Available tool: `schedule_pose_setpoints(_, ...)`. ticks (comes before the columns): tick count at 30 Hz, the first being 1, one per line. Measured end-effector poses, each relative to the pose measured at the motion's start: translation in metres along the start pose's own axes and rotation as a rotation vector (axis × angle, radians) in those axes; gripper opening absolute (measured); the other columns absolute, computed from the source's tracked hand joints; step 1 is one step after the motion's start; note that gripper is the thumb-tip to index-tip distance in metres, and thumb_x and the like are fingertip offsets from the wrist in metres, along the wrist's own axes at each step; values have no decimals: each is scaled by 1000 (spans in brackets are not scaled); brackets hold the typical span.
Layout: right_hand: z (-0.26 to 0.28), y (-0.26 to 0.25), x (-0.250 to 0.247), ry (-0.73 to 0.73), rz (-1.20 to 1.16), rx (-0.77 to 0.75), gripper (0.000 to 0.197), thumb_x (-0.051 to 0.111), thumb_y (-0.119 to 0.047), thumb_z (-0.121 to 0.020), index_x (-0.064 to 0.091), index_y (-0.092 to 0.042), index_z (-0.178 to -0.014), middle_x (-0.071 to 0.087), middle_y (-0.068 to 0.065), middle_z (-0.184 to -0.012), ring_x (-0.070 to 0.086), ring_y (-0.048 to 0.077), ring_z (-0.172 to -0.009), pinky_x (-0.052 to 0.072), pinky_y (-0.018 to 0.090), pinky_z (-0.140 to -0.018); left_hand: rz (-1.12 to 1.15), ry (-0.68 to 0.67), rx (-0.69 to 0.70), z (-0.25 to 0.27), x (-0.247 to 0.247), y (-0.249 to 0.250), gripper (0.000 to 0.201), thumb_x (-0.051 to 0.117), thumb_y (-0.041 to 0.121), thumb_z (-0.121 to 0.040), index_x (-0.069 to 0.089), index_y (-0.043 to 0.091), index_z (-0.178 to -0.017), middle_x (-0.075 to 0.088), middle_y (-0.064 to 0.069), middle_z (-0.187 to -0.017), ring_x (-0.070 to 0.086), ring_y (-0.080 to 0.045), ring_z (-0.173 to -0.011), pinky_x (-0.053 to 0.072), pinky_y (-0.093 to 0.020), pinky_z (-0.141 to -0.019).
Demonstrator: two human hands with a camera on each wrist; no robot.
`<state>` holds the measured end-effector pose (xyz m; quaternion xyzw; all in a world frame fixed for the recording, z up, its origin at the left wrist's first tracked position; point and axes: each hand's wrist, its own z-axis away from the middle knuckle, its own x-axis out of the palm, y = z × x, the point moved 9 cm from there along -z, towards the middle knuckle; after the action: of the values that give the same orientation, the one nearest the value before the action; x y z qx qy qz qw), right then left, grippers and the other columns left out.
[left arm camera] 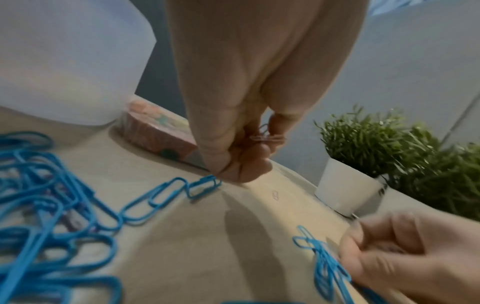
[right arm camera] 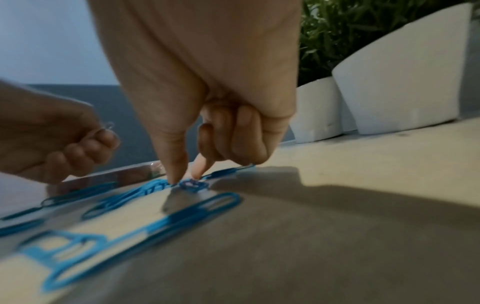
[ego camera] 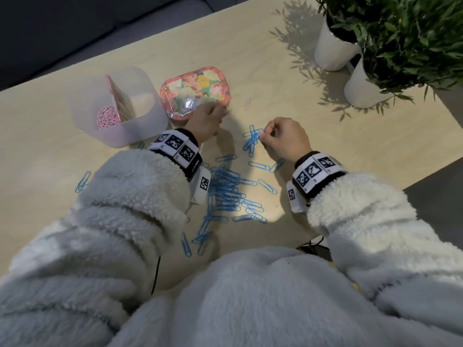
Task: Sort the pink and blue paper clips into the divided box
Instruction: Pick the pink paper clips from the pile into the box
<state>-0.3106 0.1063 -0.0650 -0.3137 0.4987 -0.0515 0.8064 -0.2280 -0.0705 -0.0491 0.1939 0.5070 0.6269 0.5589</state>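
the divided box point(ego camera: 140, 126) stands on the desk point(ego camera: 325, 136) at about ten o'clock from the hands, near enough that either wrist can swing to it. its left compartment holds a heap of pink clips point(ego camera: 107, 118); the right compartment looks bare, which fits the blue clips point(ego camera: 225, 189) lying spread across the desk toward six o'clock. the flowered lid point(ego camera: 195, 92) rests just beside the box at its three o'clock, set aside so the opening stays free.

the left hand point(ego camera: 204, 121) hovers by the lid's near edge with its fingers curled, pinching a few pink clips point(left arm camera: 267, 137) between thumb and fingertips, probably gathering several so as to make one trip to the pink side. one stray pink clip point(ego camera: 248, 103) lies alone at one o'clock from that hand, likely its next pick.

the right hand point(ego camera: 283, 139) is bent down over a small knot of blue clips point(ego camera: 253, 140), thumb and forefinger closing on them at the desk surface; the wrist view shows the fingertips point(right arm camera: 176, 176) touching the clips, though whether they are lifted yet i cannot tell. tangled clips may drag neighbours along.
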Motion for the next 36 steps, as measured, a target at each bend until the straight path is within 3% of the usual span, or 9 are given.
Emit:
schedule_pose_setpoints(4, 7, 0, 22, -140, -47, -10, 15, 67, -21, -78, 58, -21, -66, 57, -8, -57, 56, 16, -61, 42, 26, -65, 284, 21, -231, -14, -6, -14, 36, 32, 22, -95, 40, 16, -60, 55, -6, -67, 37, -12, -55, 27, -18, -44)
schedule_pose_setpoints(6, 15, 1, 30, -219, -241, -2, 26, 69, -13, -79, 53, -21, -60, 51, -9, -43, 45, 4, -41, 37, 22, -52, 267, 43, -207, -22, -5, -7, 42, 38, 37, -94, 40, 18, -57, 48, 3, -49, 45, -14, -58, 24, -11, -39)
schedule_pose_setpoints(9, 22, 6, 13, -111, -577, 77, 31, 61, 0, -83, 49, -16, -59, 50, -1, -43, 40, 3, -35, 30, 16, -40, 196, 35, -113, -34, 2, 15, 45, 52, 46, -84, 39, 17, -52, 39, -2, -53, 40, -16, -48, 25, -15, -41)
schedule_pose_setpoints(13, 27, 25, -16, -11, -821, 212, 31, 49, 7, -84, 44, -12, -59, 47, -4, -35, 36, 5, -29, 25, 14, -34, -246, 82, 19, -49, 14, 41, 36, 45, 35, -90, 43, 17, -59, 56, -13, -77, 51, -25, -74, 41, -30, -69)
schedule_pose_setpoints(16, 28, 34, -23, 15, -850, 216, 31, 52, 9, -82, 45, -15, -63, 48, 8, -51, 40, 7, -33, 26, 15, -36, -469, 180, 111, -52, 19, 50, 22, 45, 30, -89, 58, 13, -96, 64, -9, -109, 57, -27, -98, 44, -31, -85)
schedule_pose_setpoints(23, 40, 33, -16, -77, -894, 233, 20, 45, 10, -86, 61, 0, -92, 50, 8, -57, 46, 11, -40, 29, 15, -35, -944, 146, 98, -65, 42, 52, 32, 51, 30, -91, 54, 11, -116, 61, -13, -119, 55, -30, -113, 42, -32, -86)
schedule_pose_setpoints(27, 42, 27, -6, -164, -819, 232, 21, 43, 8, -88, 62, 3, -95, 54, -6, -41, 47, 8, -37, 33, 15, -37, -1066, 95, 64, -61, 48, 52, 28, 51, 24, -93, 58, 6, -113, 63, -12, -119, 58, -28, -111, 42, -33, -82)
schedule_pose_setpoints(33, 24, -5, -3, -178, -925, 280, 28, 31, 14, -83, 52, -2, -74, 54, 11, -59, 46, 10, -34, 32, 19, -38, -732, 30, 162, -7, 31, 41, 27, 39, 25, -93, 52, 4, -103, 61, -19, -105, 57, -36, -101, 41, -38, -80)
schedule_pose_setpoints(36, 7, -45, -1, -269, -914, 246, 28, 35, 9, -88, 49, -6, -69, 56, 1, -43, 51, 9, -34, 37, 15, -35, -455, 61, 157, 26, -6, 26, 25, 38, 29, -94, 44, 9, -80, 50, -13, -82, 54, -33, -88, 32, -37, -70)
